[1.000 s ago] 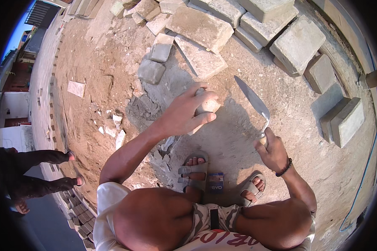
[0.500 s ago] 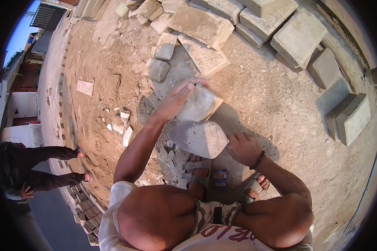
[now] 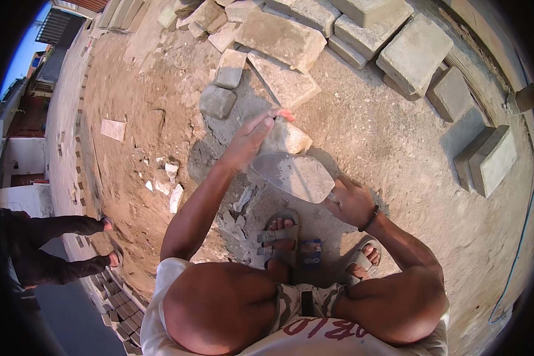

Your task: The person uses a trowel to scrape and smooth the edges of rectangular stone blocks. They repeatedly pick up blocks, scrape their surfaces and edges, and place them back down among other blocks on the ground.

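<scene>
My left hand is closed on the left and far edge of a pale, rough-edged concrete paving block. In my right hand is the handle of a trowel. Its broad, pointed metal blade, smeared with grey dust, lies across the near side of the block and hides part of it. The blade's tip reaches close to my left wrist. Whether the blade touches the block I cannot tell. Just beyond my left hand lies a small grey block on the ground.
Blocks and slabs are heaped at the far side. Two thick pavers lean together at the right. White rubble lies left of my arm. A small dark packet is between my sandals. Another person's legs show at the left.
The trowel has moved away from me and slightly right, up against the block's near side. The block's visible face has turned, showing less of its top. The other person's hand has gone from sight.
</scene>
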Tool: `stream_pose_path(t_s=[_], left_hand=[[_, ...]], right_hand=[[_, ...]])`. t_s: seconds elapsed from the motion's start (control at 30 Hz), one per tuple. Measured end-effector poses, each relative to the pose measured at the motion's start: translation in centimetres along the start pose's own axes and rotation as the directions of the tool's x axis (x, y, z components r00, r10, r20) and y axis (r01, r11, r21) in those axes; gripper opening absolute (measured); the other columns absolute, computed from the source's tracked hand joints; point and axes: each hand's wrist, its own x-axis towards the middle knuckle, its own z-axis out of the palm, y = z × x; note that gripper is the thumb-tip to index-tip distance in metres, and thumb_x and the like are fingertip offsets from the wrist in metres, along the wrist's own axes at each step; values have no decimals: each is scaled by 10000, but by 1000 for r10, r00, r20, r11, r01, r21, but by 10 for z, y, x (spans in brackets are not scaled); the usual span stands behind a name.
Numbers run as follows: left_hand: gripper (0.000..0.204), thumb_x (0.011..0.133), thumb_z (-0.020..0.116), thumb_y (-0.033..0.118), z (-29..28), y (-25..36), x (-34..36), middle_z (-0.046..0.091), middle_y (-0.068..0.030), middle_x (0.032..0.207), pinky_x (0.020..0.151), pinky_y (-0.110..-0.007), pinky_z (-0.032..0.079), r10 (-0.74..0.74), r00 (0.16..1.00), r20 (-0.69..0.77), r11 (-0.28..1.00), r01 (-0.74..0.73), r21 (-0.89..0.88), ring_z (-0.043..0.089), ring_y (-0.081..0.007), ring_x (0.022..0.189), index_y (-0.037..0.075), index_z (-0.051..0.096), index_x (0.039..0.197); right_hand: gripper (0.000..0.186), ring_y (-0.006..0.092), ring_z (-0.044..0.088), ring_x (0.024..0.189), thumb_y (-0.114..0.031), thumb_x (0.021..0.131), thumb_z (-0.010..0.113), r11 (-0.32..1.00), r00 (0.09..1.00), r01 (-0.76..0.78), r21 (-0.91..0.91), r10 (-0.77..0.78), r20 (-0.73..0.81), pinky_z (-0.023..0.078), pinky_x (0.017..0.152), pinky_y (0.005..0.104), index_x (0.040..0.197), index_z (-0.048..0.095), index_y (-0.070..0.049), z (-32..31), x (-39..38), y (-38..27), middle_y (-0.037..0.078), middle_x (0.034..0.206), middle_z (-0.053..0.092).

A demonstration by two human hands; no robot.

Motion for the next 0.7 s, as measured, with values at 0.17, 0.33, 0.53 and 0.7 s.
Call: stream_pose_path(t_s=[0.17,0.33,0.53,0.7], left_hand=[[463,1035,440,432,5,6,2,611,-64,1248,1082,-344,352,98,995,15,977,-99,189,506,-186,1229,57,601,1254],[420,1047,429,390,7,5,-5,617,-74,1215,993,-325,433,3,999,-34,992,1,122,556,-165,1136,53,599,1231],[395,1065,390,353,28,-4,-26,611,-101,1160,986,-334,414,121,927,-355,968,-31,249,549,-187,1104,38,592,1193],[340,1070,391,277,26,-18,-43,583,-110,1215,958,-325,463,81,797,-599,993,-15,115,565,-182,1090,26,505,1269]], right_hand=[[307,387,667,816,-251,878,649,937,990,-68,342,106,-92,538,661,484,1090,581,-40,-1,-21,-27,156,952,661],[317,416,666,757,-220,894,633,928,989,-134,347,148,-14,535,658,481,1124,561,-14,5,-2,-14,183,885,680],[283,269,673,709,-190,919,636,559,895,-243,792,444,-39,519,629,368,1107,529,-8,-13,-11,-33,125,783,649],[298,145,636,680,-204,926,621,557,970,-66,828,231,-78,501,591,316,1116,537,10,35,-12,-65,101,759,640]])
